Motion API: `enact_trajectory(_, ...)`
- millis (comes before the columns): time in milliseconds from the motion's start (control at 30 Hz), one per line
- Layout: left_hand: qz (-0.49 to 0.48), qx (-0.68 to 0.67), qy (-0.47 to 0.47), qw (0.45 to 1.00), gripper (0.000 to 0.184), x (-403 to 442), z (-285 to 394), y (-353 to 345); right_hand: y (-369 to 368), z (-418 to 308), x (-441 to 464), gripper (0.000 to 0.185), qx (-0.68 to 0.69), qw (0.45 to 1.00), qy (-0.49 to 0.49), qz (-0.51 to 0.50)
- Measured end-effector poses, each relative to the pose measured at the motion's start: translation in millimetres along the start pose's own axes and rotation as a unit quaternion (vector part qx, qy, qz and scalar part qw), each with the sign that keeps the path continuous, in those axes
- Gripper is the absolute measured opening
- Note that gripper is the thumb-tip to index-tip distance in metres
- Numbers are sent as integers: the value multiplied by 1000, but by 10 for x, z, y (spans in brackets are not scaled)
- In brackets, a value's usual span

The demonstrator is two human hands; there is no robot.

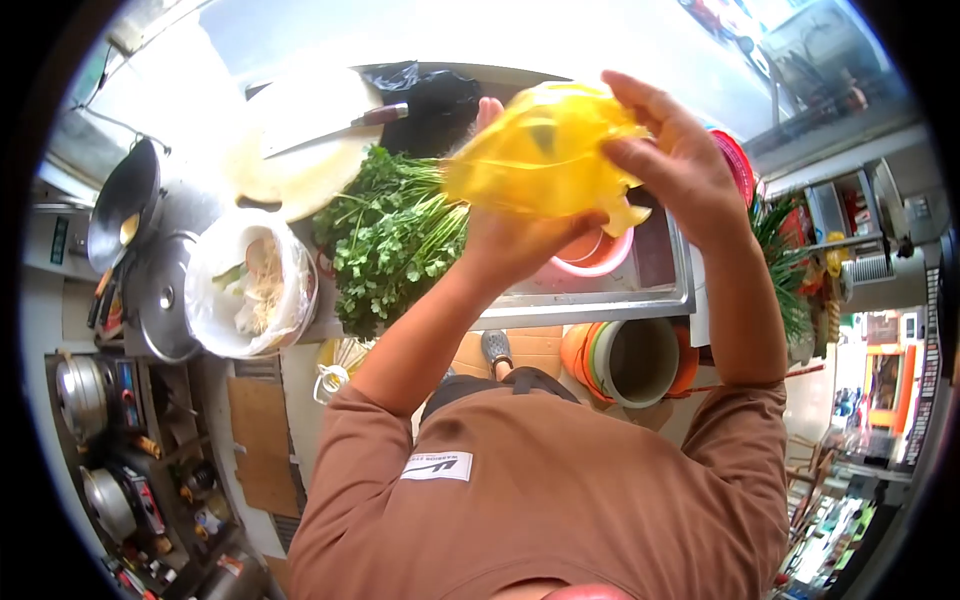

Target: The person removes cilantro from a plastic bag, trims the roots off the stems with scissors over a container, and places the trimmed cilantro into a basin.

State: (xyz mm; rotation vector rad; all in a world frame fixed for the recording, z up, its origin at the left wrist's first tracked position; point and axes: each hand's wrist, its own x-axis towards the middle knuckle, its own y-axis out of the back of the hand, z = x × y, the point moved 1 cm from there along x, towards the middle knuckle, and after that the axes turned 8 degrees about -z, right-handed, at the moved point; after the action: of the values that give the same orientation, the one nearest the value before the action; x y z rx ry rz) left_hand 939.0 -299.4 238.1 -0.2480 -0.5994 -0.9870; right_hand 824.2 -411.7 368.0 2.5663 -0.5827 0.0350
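Note:
A yellow plastic bag (545,150) is held up between my two hands, above the counter. My left hand (505,235) is closed on it from below and the left; the bag covers most of the palm, with a thumb and a fingertip showing at its edges. At the bag's right edge, my right hand (670,155) grips it between thumb and fingers. A dark patch shows through the thin yellow plastic; I cannot make out what it is. Below and left of the bag lies a big bunch of leafy green herbs (385,245). Under the bag sits a pink-rimmed bowl (600,262), partly hidden.
A knife (335,130) rests on a round cutting board (290,185). Left of the herbs stands a lined white bucket (205,300) with scraps. A wok (120,205) and a metal lid (170,310) are farther left. Stacked buckets (635,365) stand below the sink edge (600,308).

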Motion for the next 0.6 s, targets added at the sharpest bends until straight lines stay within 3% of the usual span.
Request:
enact_trajectory(67,1,-133,39,990,59,159,43,-40,41,-133,-139,61,-149,986,79,-16)
enact_trajectory(133,89,-223,109,965,34,129,-1,77,199,-230,-336,45,-51,996,1,68)
enact_trajectory(200,120,-281,105,946,28,57,-97,218,529,-68,-487,32,-57,980,60,184)
enact_trajectory(333,105,-247,128,955,29,9,33,185,943,172,-752,21,-64,931,126,338)
enact_trajectory(400,78,-157,137,975,36,-84,195,-10,1043,295,-904,18,-190,900,104,378)
enact_trajectory(433,33,-137,143,980,56,-167,246,-128,1028,288,-980,14,-234,883,111,392)
enact_trajectory(533,-103,-173,91,975,92,-495,388,-803,818,236,-1281,13,-94,929,137,331)
enact_trajectory(567,-142,-98,70,982,86,-614,375,-1062,678,345,-1385,12,-8,949,119,293)
enact_trajectory(600,-184,-30,41,982,80,-745,279,-1332,542,328,-1488,11,-80,929,235,276)
